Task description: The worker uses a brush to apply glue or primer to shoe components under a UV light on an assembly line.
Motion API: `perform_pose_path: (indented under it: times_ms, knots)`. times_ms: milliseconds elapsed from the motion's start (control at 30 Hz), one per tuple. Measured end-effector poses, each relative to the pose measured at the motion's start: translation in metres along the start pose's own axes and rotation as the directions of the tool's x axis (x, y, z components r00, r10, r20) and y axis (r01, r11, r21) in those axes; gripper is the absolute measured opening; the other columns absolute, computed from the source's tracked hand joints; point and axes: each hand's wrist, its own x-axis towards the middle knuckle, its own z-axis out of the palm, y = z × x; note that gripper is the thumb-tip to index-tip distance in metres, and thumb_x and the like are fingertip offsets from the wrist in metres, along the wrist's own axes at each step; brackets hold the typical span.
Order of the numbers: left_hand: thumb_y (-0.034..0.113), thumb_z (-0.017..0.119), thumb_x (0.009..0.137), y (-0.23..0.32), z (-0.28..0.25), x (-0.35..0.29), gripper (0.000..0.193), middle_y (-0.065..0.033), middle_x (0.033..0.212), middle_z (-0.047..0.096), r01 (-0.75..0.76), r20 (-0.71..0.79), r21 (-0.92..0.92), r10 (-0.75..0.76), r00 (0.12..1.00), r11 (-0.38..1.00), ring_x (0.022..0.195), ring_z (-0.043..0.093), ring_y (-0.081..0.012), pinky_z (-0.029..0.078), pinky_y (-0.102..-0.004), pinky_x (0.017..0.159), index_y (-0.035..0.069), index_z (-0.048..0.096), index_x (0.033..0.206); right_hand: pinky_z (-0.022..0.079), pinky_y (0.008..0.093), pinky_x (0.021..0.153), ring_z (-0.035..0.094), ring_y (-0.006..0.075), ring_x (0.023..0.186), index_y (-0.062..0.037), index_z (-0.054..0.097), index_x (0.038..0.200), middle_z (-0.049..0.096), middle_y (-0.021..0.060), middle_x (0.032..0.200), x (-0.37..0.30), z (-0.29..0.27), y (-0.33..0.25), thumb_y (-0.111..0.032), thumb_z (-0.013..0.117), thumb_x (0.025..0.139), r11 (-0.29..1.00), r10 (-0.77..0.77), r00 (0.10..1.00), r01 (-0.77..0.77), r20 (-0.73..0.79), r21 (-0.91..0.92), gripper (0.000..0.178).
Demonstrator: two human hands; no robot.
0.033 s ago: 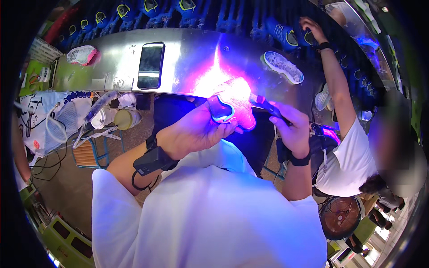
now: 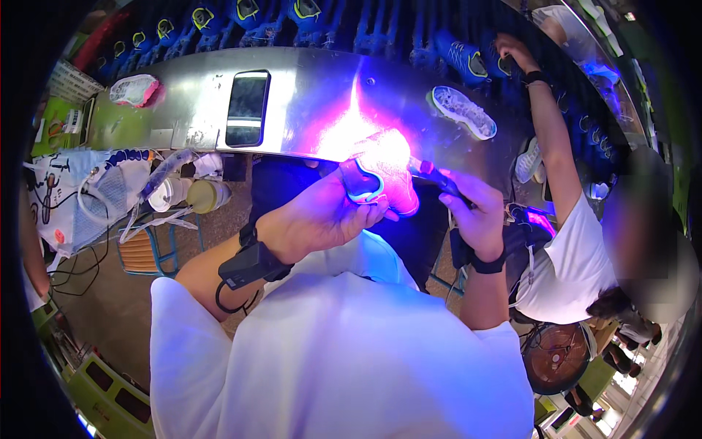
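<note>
Shoe [image 2: 398, 183] detail is burnt out along the top by a white-pink glare (its true colour is hard to judge), and the left hand [image 2: 322, 214] covers part of its side. Whether the dark, slim tool [image 2: 444, 183] touches it at the tip, I cannot tell. Left fingers grip the shoe near its opening; the right hand [image 2: 479, 216] has thumb and fingers pinched on the tool. The shoe is held up at the near edge of the metal bench [image 2: 311, 88], whose top stretches between phone [image 2: 247, 108] and pale sole [image 2: 463, 112]. Lower down it glows pink, a bright blue rim edging its opening.
</note>
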Motion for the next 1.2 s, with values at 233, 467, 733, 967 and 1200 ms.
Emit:
perform_pose_path:
  times_ms: [233, 467, 733, 967, 1200]
  knots:
    - [0.047, 0.054, 0.103, -0.014, 0.006, 0.000, 0.052, -0.0150, 0.103, 0.070, -0.229, 0.161, 0.276, 0.190, 0.968, 0.934, 0.090, 0.073, -0.0264, 0.065, -0.0350, 0.076, 0.000, 0.061, 0.124, 0.051, 0.0269, 0.081, 0.066, 0.0146, 0.088, 0.0005, 0.070, 0.122, 0.074, 0.0093, 0.101, -0.033, 0.004, 0.017, 0.007, 0.076, 0.077, 0.999, 0.038, 0.999, -0.038, 0.009, 0.019, 0.046]
    - [0.016, 0.076, 0.092, -0.012, 0.039, 0.008, 0.051, -0.0077, 0.109, 0.069, -0.521, 0.480, 0.830, 0.729, 0.489, -0.197, 0.101, 0.067, -0.0151, 0.056, -0.0316, 0.088, -0.004, 0.057, 0.135, 0.052, 0.0289, 0.084, 0.069, 0.0189, 0.089, -0.0026, 0.068, 0.123, 0.073, 0.0131, 0.099, -0.029, -0.002, 0.021, -0.005, 0.072, 0.090, 0.980, 0.192, 0.963, -0.196, -0.188, -0.006, 0.033]
    - [0.002, 0.084, 0.058, -0.004, 0.057, 0.002, 0.067, -0.0142, 0.117, 0.064, 0.231, 0.956, -0.172, -0.105, 0.273, -0.958, 0.110, 0.066, -0.0348, 0.058, -0.0440, 0.092, 0.013, 0.072, 0.123, 0.051, 0.0267, 0.082, 0.064, 0.0108, 0.089, -0.0027, 0.065, 0.131, 0.073, 0.0093, 0.098, -0.056, -0.040, -0.017, -0.004, 0.070, 0.091, 0.919, 0.321, 0.913, -0.236, -0.251, 0.317, 0.040]
    - [0.002, 0.084, 0.063, -0.009, 0.056, 0.007, 0.053, -0.0106, 0.121, 0.062, 0.227, 0.900, -0.392, -0.321, 0.295, -0.892, 0.113, 0.065, -0.0367, 0.060, -0.0492, 0.094, 0.017, 0.076, 0.113, 0.053, 0.0285, 0.078, 0.069, 0.0200, 0.085, -0.0041, 0.069, 0.126, 0.074, 0.0131, 0.099, -0.047, -0.059, -0.037, -0.004, 0.074, 0.085, 0.990, 0.059, 0.984, -0.035, -0.170, 0.140, 0.041]
    - [0.002, 0.079, 0.076, -0.015, 0.061, 0.001, 0.041, -0.0095, 0.125, 0.061, 0.231, 0.843, -0.504, -0.416, 0.342, -0.832, 0.112, 0.064, -0.0344, 0.063, -0.0472, 0.091, 0.021, 0.077, 0.112, 0.053, 0.0297, 0.075, 0.069, 0.0229, 0.081, -0.0059, 0.071, 0.124, 0.073, 0.0129, 0.098, -0.034, -0.063, -0.043, -0.004, 0.077, 0.082, 0.999, 0.018, 0.992, -0.015, -0.125, 0.029, 0.042]
